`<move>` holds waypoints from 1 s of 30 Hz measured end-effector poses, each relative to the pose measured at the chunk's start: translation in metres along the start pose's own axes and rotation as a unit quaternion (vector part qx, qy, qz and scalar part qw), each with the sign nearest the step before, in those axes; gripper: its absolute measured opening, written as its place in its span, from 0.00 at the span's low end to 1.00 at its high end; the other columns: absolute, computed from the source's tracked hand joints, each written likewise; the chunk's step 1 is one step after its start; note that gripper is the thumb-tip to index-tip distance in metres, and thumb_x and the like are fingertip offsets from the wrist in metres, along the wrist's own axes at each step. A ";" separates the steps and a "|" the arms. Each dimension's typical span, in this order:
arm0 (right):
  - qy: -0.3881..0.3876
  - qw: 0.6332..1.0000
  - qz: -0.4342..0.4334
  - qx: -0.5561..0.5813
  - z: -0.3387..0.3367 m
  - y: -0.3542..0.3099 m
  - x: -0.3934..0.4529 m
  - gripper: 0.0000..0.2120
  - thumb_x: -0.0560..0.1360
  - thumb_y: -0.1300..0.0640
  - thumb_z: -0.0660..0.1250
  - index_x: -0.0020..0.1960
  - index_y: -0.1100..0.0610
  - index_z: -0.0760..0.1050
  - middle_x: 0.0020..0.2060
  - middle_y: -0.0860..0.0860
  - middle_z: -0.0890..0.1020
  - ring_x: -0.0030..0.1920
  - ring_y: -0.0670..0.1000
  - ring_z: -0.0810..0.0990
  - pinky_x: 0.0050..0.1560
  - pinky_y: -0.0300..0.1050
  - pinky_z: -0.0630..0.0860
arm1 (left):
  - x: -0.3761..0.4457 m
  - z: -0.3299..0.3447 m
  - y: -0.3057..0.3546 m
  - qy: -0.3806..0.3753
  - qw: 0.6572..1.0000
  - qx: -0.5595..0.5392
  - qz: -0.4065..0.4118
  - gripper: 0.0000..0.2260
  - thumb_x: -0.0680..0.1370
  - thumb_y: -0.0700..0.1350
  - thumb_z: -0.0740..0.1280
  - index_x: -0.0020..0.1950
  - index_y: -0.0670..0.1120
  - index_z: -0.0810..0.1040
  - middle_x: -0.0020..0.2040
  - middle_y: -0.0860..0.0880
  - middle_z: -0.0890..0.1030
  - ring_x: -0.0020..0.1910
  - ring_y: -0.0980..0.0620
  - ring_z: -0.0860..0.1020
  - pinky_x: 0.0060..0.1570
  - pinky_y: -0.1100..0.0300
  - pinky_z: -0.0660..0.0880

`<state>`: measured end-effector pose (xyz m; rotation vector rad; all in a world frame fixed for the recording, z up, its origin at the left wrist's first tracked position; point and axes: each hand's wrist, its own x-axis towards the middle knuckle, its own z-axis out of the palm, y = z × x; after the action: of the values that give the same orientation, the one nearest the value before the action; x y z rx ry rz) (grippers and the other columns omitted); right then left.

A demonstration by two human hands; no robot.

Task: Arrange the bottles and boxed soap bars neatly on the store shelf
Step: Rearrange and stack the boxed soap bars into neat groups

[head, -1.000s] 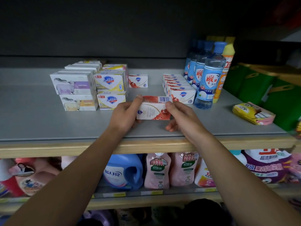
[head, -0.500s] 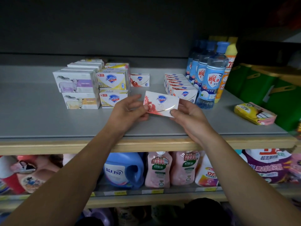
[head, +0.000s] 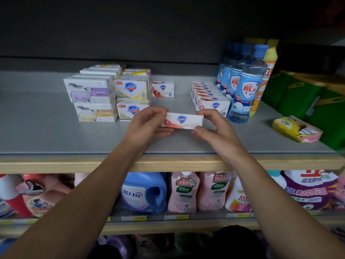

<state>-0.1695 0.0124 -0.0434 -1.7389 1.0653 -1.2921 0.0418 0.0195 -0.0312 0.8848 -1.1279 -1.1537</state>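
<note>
Head view, store shelf [head: 56, 135] with soap stock partly ordered. Both hands hold one red-and-white boxed soap bar [head: 182, 121] just above the shelf surface, near the middle of the front edge: the left hand [head: 147, 124] grips its left end, the fingers curled round it, and the right hand [head: 214, 128] pinches its right end between thumb and curled fingers. Already placed: a stack of sheep-printed soap boxes [head: 91, 99] and yellow Safeguard boxes [head: 132, 96] toward the back left; a single matching red-and-white box [head: 163, 89] standing alone behind the hands; a tidy row of white soap boxes [head: 210, 98] toward the right; and a file of blue-capped bottles [head: 246, 85] with a yellow bottle [head: 265, 81] beside it, at the right. Remaining, as judged from this layout: the held box has yet to be set down, probably with its lone counterpart, and a yellow packet [head: 296, 128] lies askew near the shelf's front right corner.
</note>
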 end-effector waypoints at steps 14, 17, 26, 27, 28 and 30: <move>-0.045 0.998 -0.039 0.003 0.005 -0.006 -0.006 0.25 0.70 0.72 0.72 0.58 0.47 0.74 0.68 0.48 0.72 0.60 0.49 0.80 0.57 0.39 0.77 | 0.002 -0.004 -0.005 -0.014 0.994 0.070 0.084 0.09 0.75 0.31 0.68 0.50 0.43 0.80 0.61 0.49 0.80 0.63 0.47 0.77 0.54 0.44 0.80; -0.013 0.999 -0.042 -0.025 0.005 -0.005 -0.005 0.26 0.72 0.68 0.72 0.62 0.46 0.73 0.67 0.50 0.74 0.53 0.49 0.83 0.52 0.36 0.77 | 0.000 -0.002 -0.004 -0.013 0.994 0.073 0.076 0.13 0.73 0.31 0.71 0.56 0.41 0.79 0.59 0.42 0.80 0.49 0.47 0.82 0.44 0.54 0.81; 0.062 0.983 0.000 -0.170 0.007 -0.002 -0.001 0.16 0.79 0.51 0.66 0.66 0.52 0.74 0.50 0.39 0.81 0.46 0.30 0.77 0.46 0.22 0.70 | 0.000 0.004 -0.002 0.024 0.953 0.277 0.120 0.19 0.72 0.41 0.75 0.62 0.45 0.79 0.45 0.53 0.81 0.36 0.58 0.75 0.39 0.68 0.75; 0.054 0.983 0.008 -0.177 0.007 -0.003 0.000 0.15 0.79 0.52 0.65 0.65 0.53 0.74 0.52 0.42 0.82 0.48 0.34 0.79 0.51 0.27 0.73 | 0.000 0.004 -0.002 0.020 0.946 0.303 0.115 0.19 0.72 0.41 0.75 0.61 0.46 0.79 0.44 0.55 0.81 0.36 0.58 0.75 0.40 0.69 0.75; 0.045 0.982 0.017 -0.185 0.007 -0.003 0.000 0.14 0.79 0.52 0.65 0.64 0.53 0.75 0.54 0.45 0.83 0.50 0.39 0.81 0.56 0.36 0.76 | 0.001 0.005 -0.003 0.016 0.940 0.324 0.108 0.18 0.72 0.42 0.75 0.61 0.46 0.79 0.45 0.56 0.80 0.36 0.59 0.75 0.40 0.70 0.75; 0.036 0.979 0.031 -0.198 0.009 -0.005 0.001 0.14 0.79 0.52 0.64 0.64 0.53 0.76 0.56 0.48 0.83 0.54 0.48 0.81 0.60 0.48 0.76 | 0.002 0.005 -0.005 0.013 0.931 0.350 0.102 0.18 0.72 0.42 0.75 0.62 0.46 0.79 0.46 0.56 0.80 0.34 0.63 0.75 0.38 0.72 0.74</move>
<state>-0.1596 0.0146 -0.0409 -1.9355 1.4871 -1.1688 0.0361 0.0164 -0.0346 1.2765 -1.6046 -0.5526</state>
